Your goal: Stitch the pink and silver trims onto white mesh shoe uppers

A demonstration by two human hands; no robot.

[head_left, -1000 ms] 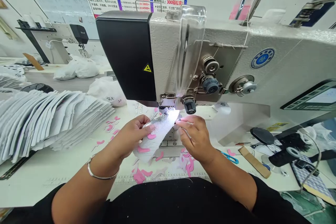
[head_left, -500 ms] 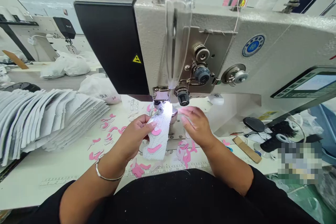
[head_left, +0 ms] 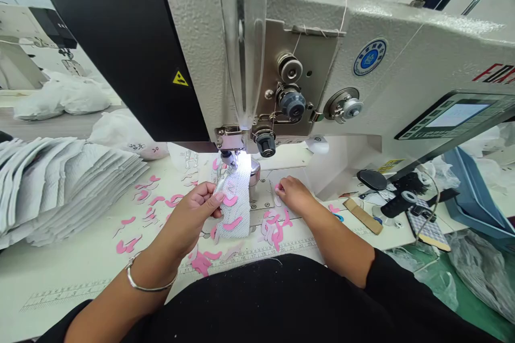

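Nearest in, a printed ruler strip (head_left: 257, 255) runs along the front of the surface (head_left: 72, 257), with pink scraps (head_left: 277, 230) heaped just behind it. Beyond, the left hand (head_left: 201, 206), a bracelet (head_left: 139, 285) at its wrist, has its grip pinched on the left edge of a white mesh piece (head_left: 243, 204). That piece lies under the head of the sewing machine (head_left: 193, 37), its far end in bright light by the presser foot, two curved pink strips on its face. The right hand (head_left: 295, 194) sits to the right, apart from the piece, fingers curled; whether its grip holds the pale bit at its fingertips, I cannot tell. Leftward fans a stack of white pieces (head_left: 60, 187); behind it sits a white bag (head_left: 120, 131) marked 30. Farther off, at upper left, stands another machine (head_left: 16, 64).
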